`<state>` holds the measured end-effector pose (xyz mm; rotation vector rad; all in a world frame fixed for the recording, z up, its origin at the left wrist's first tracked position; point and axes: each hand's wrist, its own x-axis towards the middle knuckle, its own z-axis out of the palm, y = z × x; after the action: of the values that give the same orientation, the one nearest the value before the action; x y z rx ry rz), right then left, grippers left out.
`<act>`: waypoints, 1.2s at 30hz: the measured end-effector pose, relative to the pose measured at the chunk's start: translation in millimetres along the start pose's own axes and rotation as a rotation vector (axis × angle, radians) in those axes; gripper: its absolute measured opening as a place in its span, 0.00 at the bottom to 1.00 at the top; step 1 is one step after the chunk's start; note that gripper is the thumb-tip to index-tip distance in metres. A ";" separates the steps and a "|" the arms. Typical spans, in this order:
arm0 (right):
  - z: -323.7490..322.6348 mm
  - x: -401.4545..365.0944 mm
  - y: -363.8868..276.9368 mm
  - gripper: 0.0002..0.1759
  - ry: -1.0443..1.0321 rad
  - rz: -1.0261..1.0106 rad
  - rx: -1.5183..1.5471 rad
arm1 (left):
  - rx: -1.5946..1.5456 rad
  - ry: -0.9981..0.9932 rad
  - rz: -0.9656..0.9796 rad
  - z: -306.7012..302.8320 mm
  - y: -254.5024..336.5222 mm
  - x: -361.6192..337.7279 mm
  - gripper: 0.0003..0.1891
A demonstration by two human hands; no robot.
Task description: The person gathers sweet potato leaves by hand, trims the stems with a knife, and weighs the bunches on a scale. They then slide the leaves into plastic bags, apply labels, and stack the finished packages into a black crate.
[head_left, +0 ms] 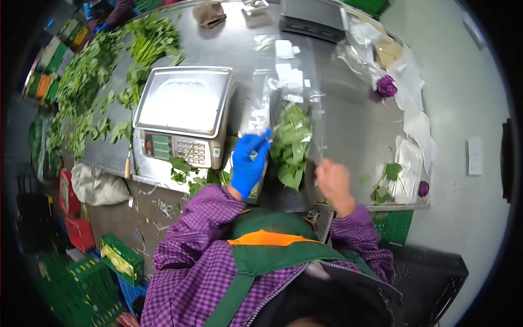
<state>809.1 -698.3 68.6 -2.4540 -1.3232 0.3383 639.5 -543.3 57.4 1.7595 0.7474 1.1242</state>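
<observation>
A clear plastic bag lies on the steel table in front of me, with green leafy stems inside it. My left hand, in a blue glove, is at the bag's left edge, its fingers pinched together on the plastic film. Bare and slightly blurred, my right hand is just right of the bag's near end. Its fingers are curled closed, and whether film is between them is hidden. White labels show on the plastic farther up.
Left of the bag stands a digital scale. A heap of greens covers the table's left side. A knife lies at the near edge. At right are a white tray, loose leaves and a purple item.
</observation>
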 end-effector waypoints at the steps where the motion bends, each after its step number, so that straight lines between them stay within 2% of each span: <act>1: -34.8 4.8 -13.4 0.11 0.094 -0.004 0.185 | -0.049 -0.006 0.021 -5.2 17.4 20.7 0.20; 2: -57.9 8.2 -20.2 0.11 0.103 0.014 0.178 | -0.143 -0.023 -0.058 -11.7 42.4 37.1 0.22; 4: -88.7 11.6 -33.1 0.12 0.165 -0.066 0.434 | -0.294 -0.134 -0.060 -19.0 58.8 61.3 0.23; 5: -98.9 10.3 -41.1 0.12 0.178 -0.050 0.432 | -0.412 -0.154 -0.173 -20.2 62.2 72.6 0.23; 6: -107.8 9.1 -48.7 0.12 0.157 0.007 0.669 | -0.529 -0.172 -0.291 -21.5 69.7 80.9 0.23; 7: -118.6 10.8 -55.3 0.13 0.145 0.053 0.903 | -0.507 -0.185 -0.230 -29.3 82.1 89.3 0.22; 8: -130.5 7.3 -62.2 0.13 0.159 0.064 0.899 | -0.482 -0.199 -0.176 -39.4 99.8 96.7 0.22; 9: -140.1 -2.5 -69.8 0.14 0.189 -0.016 0.954 | -0.513 -0.210 -0.156 -46.4 115.5 100.8 0.21; 10: -146.4 -4.1 -73.9 0.15 0.232 -0.121 1.003 | -0.503 -0.316 -0.242 -61.1 112.7 106.1 0.28; 12: -134.4 -3.0 -61.0 0.14 0.223 -0.138 1.083 | -0.886 -0.512 -0.236 -66.0 86.6 109.6 0.49; 14: -112.4 3.0 -48.5 0.14 0.256 -0.031 0.961 | -0.604 -0.681 -0.066 -63.4 30.3 87.8 0.66; 15: -99.4 2.1 -39.4 0.14 0.239 0.011 1.057 | -0.451 -0.812 -0.121 -59.4 14.9 76.4 0.69; 16: -103.8 -0.4 -41.1 0.14 0.246 0.016 1.052 | -0.422 -0.780 -0.026 -42.9 4.9 58.3 0.65; 18: -119.5 -7.4 -51.2 0.15 0.160 0.108 1.130 | -0.469 -0.840 -0.155 -25.0 2.3 55.1 0.60; 19: -128.2 -14.1 -56.3 0.15 0.171 0.123 1.125 | -0.489 -0.807 -0.085 -22.5 8.4 61.2 0.58; 20: -139.1 -20.3 -60.1 0.14 0.120 0.077 0.991 | -0.513 -0.771 -0.009 -19.3 23.6 70.7 0.57; 21: -147.3 -24.1 -61.1 0.13 0.068 0.024 0.855 | -0.563 -0.859 -0.090 -21.0 20.7 69.1 0.58; 22: -153.4 -26.4 -56.5 0.12 0.056 -0.030 0.702 | -0.312 -0.956 0.105 -22.3 11.3 71.6 0.60; 23: -157.4 -27.0 -51.3 0.10 0.049 -0.107 0.561 | -0.277 -0.967 0.138 -25.4 19.3 70.3 0.63; 25: -153.9 -30.3 -43.2 0.07 0.171 -0.059 0.392 | -0.271 -0.991 0.161 -26.1 24.3 60.3 0.66; 28: -156.4 -35.5 -37.9 0.07 0.177 -0.008 0.356 | -0.400 -0.997 0.119 -7.0 10.2 65.6 0.69; 30: -158.4 -36.3 -43.6 0.07 0.165 -0.031 0.367 | -0.478 -1.104 0.072 7.9 12.0 77.0 0.70; 31: -162.0 -35.4 -46.2 0.07 0.254 -0.029 0.357 | -0.450 -1.087 0.225 17.1 4.3 76.6 0.69; 32: -165.3 -36.7 -48.6 0.07 0.341 -0.020 0.347 | -0.421 -1.083 0.286 9.5 19.2 80.3 0.68; 36: -166.6 -41.8 -72.5 0.08 0.314 -0.128 0.349 | -0.448 -0.984 0.249 -14.1 21.4 69.9 0.69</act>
<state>791.1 -725.5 252.2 -2.0254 -1.1671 0.1296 655.6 -489.0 105.7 1.7415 -0.3048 0.3939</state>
